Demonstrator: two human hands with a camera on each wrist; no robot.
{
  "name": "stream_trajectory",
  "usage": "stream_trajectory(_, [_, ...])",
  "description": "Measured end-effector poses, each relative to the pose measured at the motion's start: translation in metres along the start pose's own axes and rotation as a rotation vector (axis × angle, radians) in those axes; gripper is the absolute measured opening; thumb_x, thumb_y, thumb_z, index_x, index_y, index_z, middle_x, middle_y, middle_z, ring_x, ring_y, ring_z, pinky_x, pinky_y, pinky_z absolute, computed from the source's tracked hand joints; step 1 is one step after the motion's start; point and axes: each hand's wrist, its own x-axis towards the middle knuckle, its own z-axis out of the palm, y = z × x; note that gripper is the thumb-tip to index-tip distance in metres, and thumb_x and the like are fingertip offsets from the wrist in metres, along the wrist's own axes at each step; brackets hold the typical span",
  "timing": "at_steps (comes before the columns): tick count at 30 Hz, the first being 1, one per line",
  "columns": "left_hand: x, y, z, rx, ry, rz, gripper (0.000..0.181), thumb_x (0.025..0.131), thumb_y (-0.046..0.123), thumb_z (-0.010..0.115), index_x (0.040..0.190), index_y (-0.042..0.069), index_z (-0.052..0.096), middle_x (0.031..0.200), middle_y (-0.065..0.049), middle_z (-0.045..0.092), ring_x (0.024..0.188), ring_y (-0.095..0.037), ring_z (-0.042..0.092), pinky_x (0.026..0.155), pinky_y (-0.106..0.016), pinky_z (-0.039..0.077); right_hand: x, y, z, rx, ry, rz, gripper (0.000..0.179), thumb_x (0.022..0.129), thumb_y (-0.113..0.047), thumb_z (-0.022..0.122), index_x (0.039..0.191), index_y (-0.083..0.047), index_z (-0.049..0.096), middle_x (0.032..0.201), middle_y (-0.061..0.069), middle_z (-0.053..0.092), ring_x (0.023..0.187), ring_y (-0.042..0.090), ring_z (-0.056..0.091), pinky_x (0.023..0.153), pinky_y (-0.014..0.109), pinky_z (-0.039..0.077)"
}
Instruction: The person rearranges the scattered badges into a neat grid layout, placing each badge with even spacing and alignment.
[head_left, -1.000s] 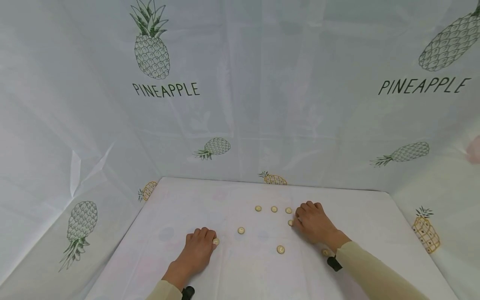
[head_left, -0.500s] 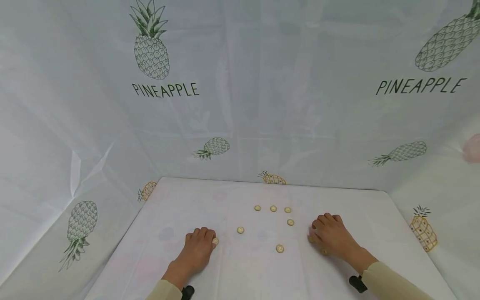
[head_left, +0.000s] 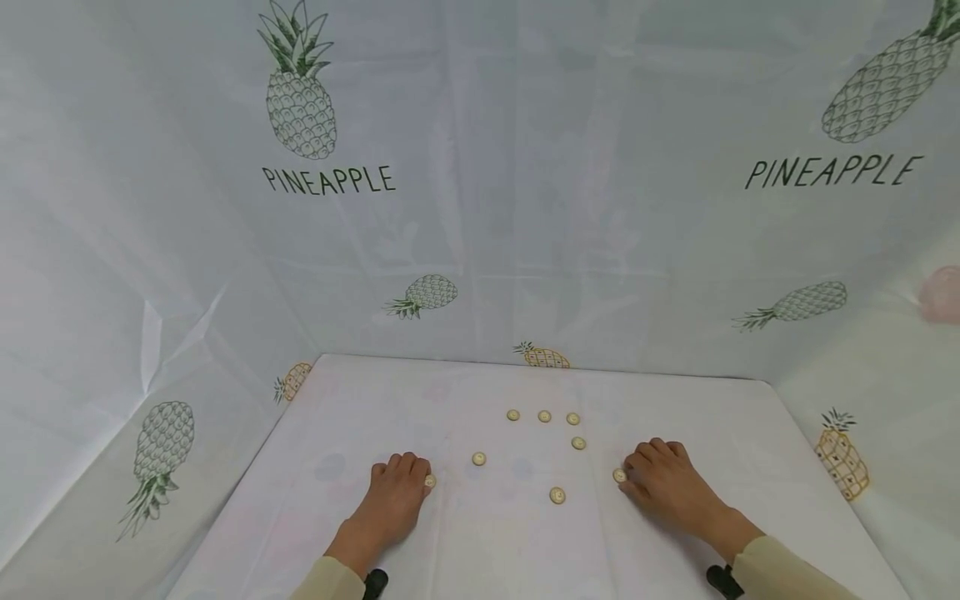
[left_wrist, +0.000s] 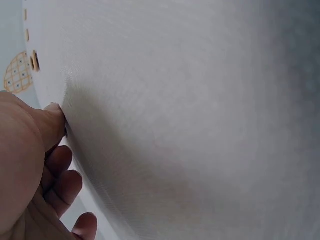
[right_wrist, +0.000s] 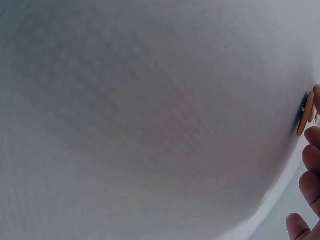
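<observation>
Near the table's left part my left hand (head_left: 397,496) pinches a pale wooden button (head_left: 430,481) at its fingertips; in the left wrist view the thumb (left_wrist: 50,122) presses against the cloth, and the button is mostly hidden. On the right, my right hand (head_left: 663,483) has bent fingers beside another wooden button (head_left: 619,475). The right wrist view shows a button (right_wrist: 305,116) touched by a fingertip at the frame's edge; a second rim shows behind it. Whether the right fingers pinch a button is unclear.
Several more buttons lie between the hands: a row of three at the back, one being the middle back button (head_left: 544,416), with others at the middle left (head_left: 479,458), right (head_left: 578,443) and front (head_left: 557,496). White cloth covers the table (head_left: 480,550); a pineapple-print curtain (head_left: 562,208) encloses it.
My right hand has moved right and toward me, away from the button at the back right. A button that showed under the right hand is now hidden. The left hand stays put.
</observation>
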Motion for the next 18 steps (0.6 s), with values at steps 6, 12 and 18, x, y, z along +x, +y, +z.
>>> stream_trajectory(6, [-0.0005, 0.0011, 0.0005, 0.029, 0.015, 0.016, 0.017, 0.103, 0.026, 0.068, 0.102, 0.015, 0.055, 0.102, -0.002, 0.056, 0.093, -0.022, 0.048, 0.086, -0.052, 0.044, 0.0008, -0.0016, 0.0011, 0.010, 0.025, 0.000, 0.024, 0.085, -0.032, 0.089, 0.096, -0.021, 0.070, 0.096, -0.007, 0.064, 0.093, 0.015, 0.054, 0.088, 0.048, 0.045])
stream_trajectory(12, [0.0002, 0.0010, 0.0007, 0.012, 0.008, 0.008, 0.016, 0.104, 0.025, 0.067, 0.102, 0.015, 0.054, 0.103, -0.003, 0.055, 0.093, -0.022, 0.048, 0.085, -0.052, 0.044, 0.0012, -0.0034, 0.0011, 0.033, 0.030, 0.006, 0.023, 0.085, -0.030, 0.089, 0.096, -0.020, 0.072, 0.096, -0.007, 0.065, 0.092, 0.014, 0.054, 0.088, 0.047, 0.045])
stream_trajectory(18, [-0.0002, 0.0007, 0.0002, -0.008, 0.000, 0.008, 0.017, 0.104, 0.025, 0.068, 0.104, 0.015, 0.054, 0.104, -0.002, 0.054, 0.094, -0.022, 0.047, 0.085, -0.051, 0.043, 0.0005, -0.0027, 0.0046, 0.028, 0.063, -0.015, 0.023, 0.084, -0.030, 0.090, 0.096, -0.022, 0.072, 0.095, -0.009, 0.064, 0.091, 0.013, 0.053, 0.086, 0.047, 0.045])
